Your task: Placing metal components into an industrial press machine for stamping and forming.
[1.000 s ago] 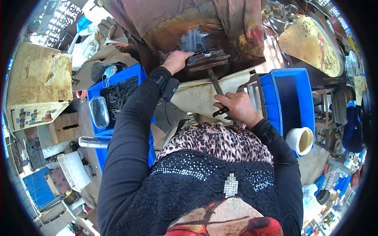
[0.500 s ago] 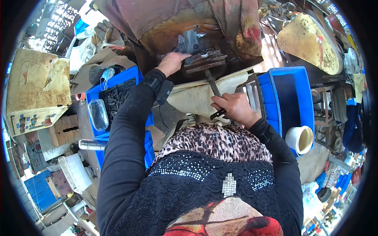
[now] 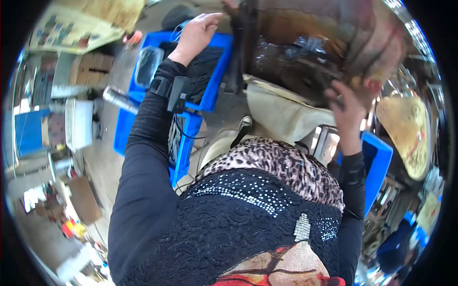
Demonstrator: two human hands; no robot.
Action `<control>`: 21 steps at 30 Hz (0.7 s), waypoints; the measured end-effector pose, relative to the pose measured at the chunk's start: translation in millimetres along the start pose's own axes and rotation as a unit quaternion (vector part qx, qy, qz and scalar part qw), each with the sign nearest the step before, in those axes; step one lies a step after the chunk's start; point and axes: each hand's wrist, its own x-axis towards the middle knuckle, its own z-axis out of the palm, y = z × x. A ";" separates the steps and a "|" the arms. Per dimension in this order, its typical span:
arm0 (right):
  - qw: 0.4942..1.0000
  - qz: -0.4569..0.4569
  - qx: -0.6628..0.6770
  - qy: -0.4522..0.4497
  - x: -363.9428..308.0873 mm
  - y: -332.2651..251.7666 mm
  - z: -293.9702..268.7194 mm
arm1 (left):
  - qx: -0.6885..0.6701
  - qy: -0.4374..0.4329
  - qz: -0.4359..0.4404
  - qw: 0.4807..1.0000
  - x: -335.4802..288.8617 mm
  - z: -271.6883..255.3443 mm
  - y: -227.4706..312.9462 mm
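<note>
My left hand [image 3: 196, 38] is over the far part of a blue crate [image 3: 217, 86] that holds dark strip-like pieces [image 3: 202, 71]. Its fingers stretch to the right, with nothing visible in them. My right hand [image 3: 347, 109] is raised at the near right edge of a dark, wet work basin [image 3: 286, 71], under a stained cloth-like cover [image 3: 377, 43]. Motion smears its fingers, so what they hold, if anything, does not show. The handled metal tool cannot be made out now. A pale sheet [image 3: 281, 109] hangs from the basin's near edge.
A clear plastic container [image 3: 148, 66] rests on the crate's left rim, with a metal cylinder [image 3: 120, 98] nearer me. Another blue crate [image 3: 191, 143] stands close to my left arm. On the right are a blue bin [image 3: 377, 152] and a stained yellowish board [image 3: 403, 133].
The view has swung left. My left hand has gone from the basin to over the crate. My right hand has risen toward the basin's right edge, away from the tool handle it gripped.
</note>
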 end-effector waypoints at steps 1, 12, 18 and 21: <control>1.000 0.007 -0.005 0.008 16.6 3.0 1.8 | 0.032 -0.001 -0.041 0.999 -19.2 -18.2 -12.3; 0.985 0.084 -0.125 -0.088 172.7 95.6 4.8 | 0.128 0.106 -0.373 0.913 -263.3 -78.9 -32.6; 0.973 -0.072 -0.167 -0.144 231.1 188.6 9.3 | 0.138 0.071 -0.506 0.849 -338.2 -77.9 -19.0; 0.947 -0.126 -0.256 -0.148 249.0 217.3 12.6 | 0.109 0.053 -0.571 0.812 -353.9 -66.0 -8.2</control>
